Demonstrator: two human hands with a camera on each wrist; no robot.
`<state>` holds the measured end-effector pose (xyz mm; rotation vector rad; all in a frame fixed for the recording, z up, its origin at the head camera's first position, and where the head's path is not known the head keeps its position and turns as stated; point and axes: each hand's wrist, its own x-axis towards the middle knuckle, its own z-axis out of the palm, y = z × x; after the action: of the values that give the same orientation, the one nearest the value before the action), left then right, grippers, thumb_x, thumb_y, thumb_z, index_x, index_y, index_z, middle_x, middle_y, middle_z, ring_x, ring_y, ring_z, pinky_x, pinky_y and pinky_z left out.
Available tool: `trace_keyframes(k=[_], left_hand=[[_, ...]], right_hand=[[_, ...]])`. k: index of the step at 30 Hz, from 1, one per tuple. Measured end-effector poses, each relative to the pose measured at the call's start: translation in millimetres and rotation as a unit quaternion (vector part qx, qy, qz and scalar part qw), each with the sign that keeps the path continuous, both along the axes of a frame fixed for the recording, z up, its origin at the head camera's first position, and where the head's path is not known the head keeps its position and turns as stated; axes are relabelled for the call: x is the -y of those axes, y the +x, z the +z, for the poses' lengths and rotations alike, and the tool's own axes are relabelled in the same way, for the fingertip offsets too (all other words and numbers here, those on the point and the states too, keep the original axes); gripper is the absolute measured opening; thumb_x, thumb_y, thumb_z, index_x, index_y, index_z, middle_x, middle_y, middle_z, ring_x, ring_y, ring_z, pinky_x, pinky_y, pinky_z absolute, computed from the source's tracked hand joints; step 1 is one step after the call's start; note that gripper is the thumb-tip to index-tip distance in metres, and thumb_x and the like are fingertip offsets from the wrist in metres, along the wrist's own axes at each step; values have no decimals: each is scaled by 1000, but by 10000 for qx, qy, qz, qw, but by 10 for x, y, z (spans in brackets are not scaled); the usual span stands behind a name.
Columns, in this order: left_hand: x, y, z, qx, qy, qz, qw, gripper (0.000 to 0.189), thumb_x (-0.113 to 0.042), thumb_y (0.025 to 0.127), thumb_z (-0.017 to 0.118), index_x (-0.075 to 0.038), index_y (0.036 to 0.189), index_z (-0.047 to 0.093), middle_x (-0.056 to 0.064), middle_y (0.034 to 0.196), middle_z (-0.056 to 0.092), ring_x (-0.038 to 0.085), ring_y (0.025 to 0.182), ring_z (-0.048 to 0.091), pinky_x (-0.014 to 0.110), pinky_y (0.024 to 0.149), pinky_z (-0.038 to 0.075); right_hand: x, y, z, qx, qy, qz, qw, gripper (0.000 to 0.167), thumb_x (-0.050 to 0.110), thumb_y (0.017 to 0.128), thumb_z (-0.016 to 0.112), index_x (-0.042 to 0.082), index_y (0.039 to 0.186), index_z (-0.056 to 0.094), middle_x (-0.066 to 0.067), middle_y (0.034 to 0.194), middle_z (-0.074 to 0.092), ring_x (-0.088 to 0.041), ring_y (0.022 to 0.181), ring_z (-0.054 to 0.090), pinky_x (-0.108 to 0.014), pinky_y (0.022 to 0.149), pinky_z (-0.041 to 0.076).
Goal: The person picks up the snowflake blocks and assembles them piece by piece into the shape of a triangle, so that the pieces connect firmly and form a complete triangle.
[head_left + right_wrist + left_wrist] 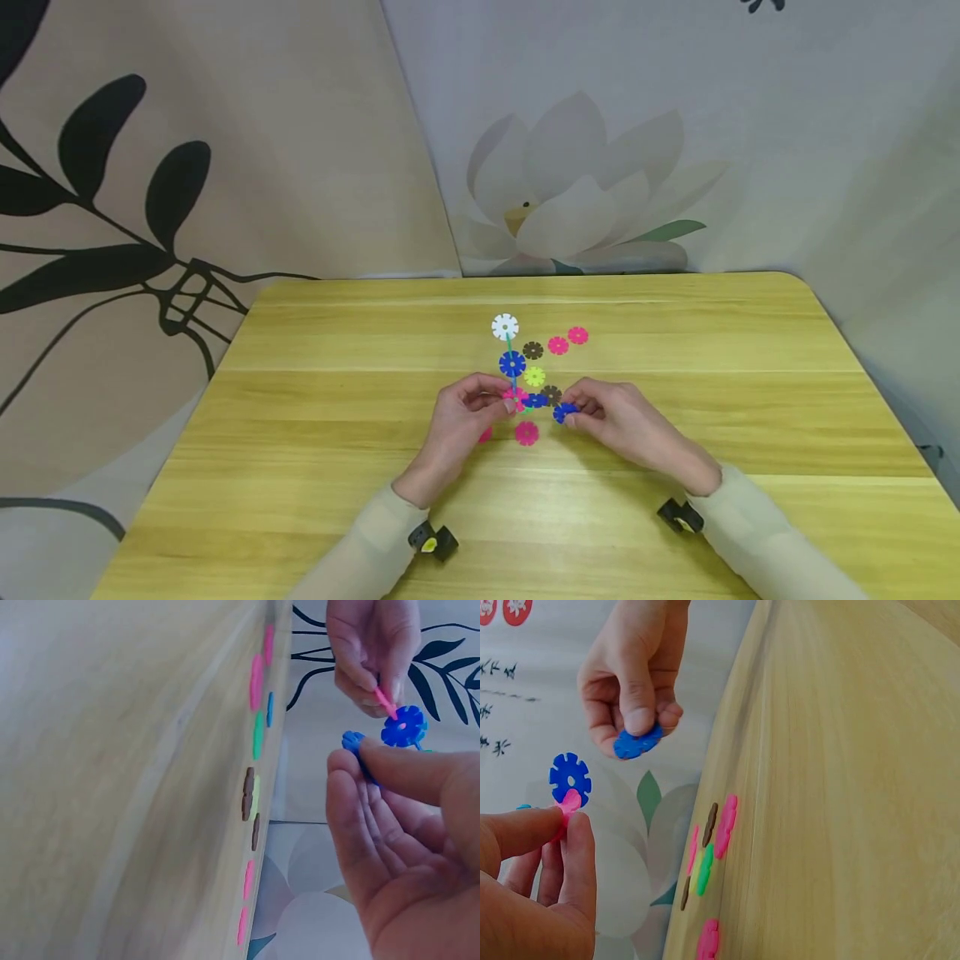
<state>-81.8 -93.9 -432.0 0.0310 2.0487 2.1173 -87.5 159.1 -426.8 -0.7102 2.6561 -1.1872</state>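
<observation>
My left hand (467, 421) pinches a pink notched plastic disc (514, 399) between thumb and fingers. That disc belongs to a joined chain, with a blue disc (512, 363) and a white disc (505, 327) further along and thin teal pieces between them. Another blue disc (569, 778) stands slotted into the pink one, on the side facing the right hand. My right hand (626, 421) pinches a separate blue disc (636, 742) by its edge, apart from the chain. In the right wrist view, the right fingers partly hide that disc (354, 742).
Loose discs lie flat on the wooden table (300, 467): two brown ones (532, 350), a yellow one (534, 377), a green one (705, 870) and several pink ones (527, 433). Behind the table's far edge hangs a printed backdrop (600, 192).
</observation>
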Motion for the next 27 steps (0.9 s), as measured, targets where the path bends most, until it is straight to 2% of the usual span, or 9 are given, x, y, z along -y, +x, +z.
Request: trace_keyframes(k=[7, 14, 27], left_hand=[[5, 2, -8, -40, 1, -10, 10000, 27, 6, 85, 74, 2, 111, 71, 9, 105, 72, 19, 94, 68, 27, 83, 58], [7, 11, -17, -75, -1, -41, 10000, 26, 4, 86, 75, 2, 111, 71, 9, 104, 72, 20, 95, 67, 27, 84, 58], [0, 21, -24, -143, -15, -87, 9999, 25, 3, 86, 76, 2, 111, 72, 9, 105, 71, 21, 96, 67, 27, 85, 57]], right_hand=[[12, 38, 45, -32, -188, -224, 9996, 13, 6, 92, 78, 9, 105, 75, 7, 90, 72, -6, 80, 66, -23, 73, 59], [18, 60, 89, -113, -398, -281, 9987, 12, 6, 91, 78, 10, 102, 75, 7, 90, 72, -7, 79, 66, -25, 72, 60], [61, 65, 78, -69, -637, -416, 9971, 11, 6, 91, 78, 9, 101, 73, 5, 91, 72, -9, 82, 68, -25, 74, 60]])
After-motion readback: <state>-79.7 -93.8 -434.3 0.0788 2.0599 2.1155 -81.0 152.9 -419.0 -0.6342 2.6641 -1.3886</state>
